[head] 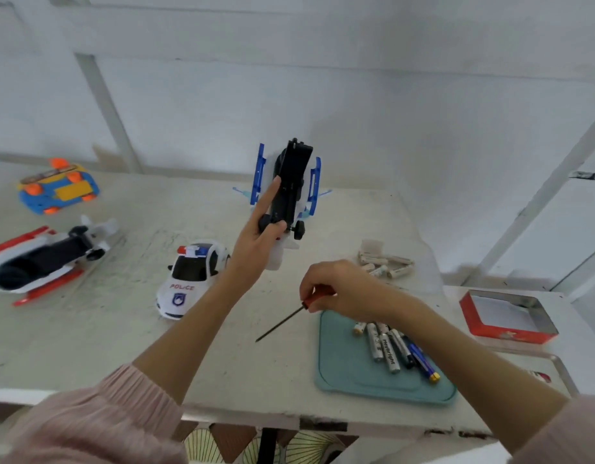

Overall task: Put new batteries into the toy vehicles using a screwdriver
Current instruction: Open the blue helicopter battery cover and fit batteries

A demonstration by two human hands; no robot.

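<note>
My left hand (257,241) grips a blue-and-white toy vehicle (291,187) and holds it up on end above the table, its black underside facing me, my index finger stretched along it. My right hand (339,289) grips a red-handled screwdriver (291,316) low over the table, its dark shaft pointing down and left. Several batteries (391,348) lie on a teal tray (343,366) under my right wrist. A second pile of pale batteries (386,264) lies further back on the table.
A white police car (189,279) stands left of my left arm. A red-and-white toy (41,262) lies overturned at the left, and a blue-orange toy car (58,189) lies upside down behind it. An open red tin (508,318) sits at the right.
</note>
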